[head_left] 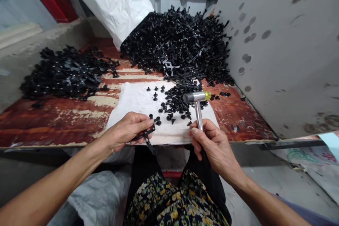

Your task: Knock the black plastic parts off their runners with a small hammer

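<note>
r hand [213, 146] clenched round steel handle of small hammer [198, 113], handle near upright, leaning slightly, head crosswise, yellow tip pointing to r, above white cloth [135, 104]. l hand [124, 130] palm down, fingers pinching black plastic strip [145, 135], tail hanging toward lap. loose black studs [172, 104] on cloth, big black heap [174, 46] behind on worn red board [53, 123].

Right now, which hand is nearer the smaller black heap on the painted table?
Left: it is in front of the heap, to its right. The right hand, gripping a hammer, is much farther right.
</note>
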The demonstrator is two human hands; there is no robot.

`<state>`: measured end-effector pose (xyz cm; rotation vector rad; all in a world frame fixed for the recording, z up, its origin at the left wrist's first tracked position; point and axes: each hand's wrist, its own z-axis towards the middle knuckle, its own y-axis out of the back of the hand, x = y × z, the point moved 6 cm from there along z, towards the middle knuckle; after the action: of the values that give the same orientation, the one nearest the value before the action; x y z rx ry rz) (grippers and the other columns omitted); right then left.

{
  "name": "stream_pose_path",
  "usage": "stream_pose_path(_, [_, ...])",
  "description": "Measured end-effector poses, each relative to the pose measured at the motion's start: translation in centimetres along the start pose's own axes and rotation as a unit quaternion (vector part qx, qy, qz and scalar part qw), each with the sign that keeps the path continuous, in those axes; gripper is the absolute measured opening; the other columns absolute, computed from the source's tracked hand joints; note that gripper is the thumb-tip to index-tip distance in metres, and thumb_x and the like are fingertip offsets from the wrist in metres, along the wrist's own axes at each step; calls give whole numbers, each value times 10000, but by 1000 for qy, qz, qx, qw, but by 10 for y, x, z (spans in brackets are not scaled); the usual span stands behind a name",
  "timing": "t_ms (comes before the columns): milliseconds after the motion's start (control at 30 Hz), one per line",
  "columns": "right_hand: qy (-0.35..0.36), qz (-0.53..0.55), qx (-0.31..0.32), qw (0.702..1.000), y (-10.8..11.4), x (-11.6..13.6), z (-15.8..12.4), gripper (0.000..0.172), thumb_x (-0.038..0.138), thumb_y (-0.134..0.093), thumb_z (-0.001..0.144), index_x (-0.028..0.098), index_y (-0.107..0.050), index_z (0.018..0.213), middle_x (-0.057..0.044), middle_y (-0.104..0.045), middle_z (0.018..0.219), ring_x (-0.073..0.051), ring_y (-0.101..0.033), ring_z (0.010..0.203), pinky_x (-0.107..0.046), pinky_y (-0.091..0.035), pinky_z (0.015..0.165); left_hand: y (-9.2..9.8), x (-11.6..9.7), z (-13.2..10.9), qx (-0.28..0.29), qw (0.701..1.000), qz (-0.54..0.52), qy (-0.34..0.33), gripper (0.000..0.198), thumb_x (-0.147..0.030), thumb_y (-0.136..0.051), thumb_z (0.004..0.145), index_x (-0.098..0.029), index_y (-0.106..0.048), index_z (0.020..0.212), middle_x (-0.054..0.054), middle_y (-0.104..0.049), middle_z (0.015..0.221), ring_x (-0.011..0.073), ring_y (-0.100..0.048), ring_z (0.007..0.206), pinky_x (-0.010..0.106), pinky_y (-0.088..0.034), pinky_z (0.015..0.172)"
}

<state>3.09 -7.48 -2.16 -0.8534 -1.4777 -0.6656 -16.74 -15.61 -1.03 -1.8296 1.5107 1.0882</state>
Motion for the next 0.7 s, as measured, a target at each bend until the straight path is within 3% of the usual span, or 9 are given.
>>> stream_pose_path(233, [-28, 16, -17, 999, 9, -15, -1, 286, 452, -659, 798, 207, -553, 899, 95, -473, 522, -61, -377, 360, -165, -341, 312, 1, 3, 1, 4, 1000, -9, 2, 530, -576, -831, 469, -128, -577, 597, -1, -618, 504, 41, -430, 322, 136, -219, 293])
stream_pose_path(700, [-32, 17, -19, 999, 9, -18, 2, 261, 431, -658, 795, 205, -560, 882, 101, -464, 509, -57, -374, 359, -159, -343, 309, 1, 3, 1, 0, 1000, 5, 5, 541, -594, -820, 472, -126, -582, 604, 2, -619, 506, 40, -434, 327, 135, -218, 307])
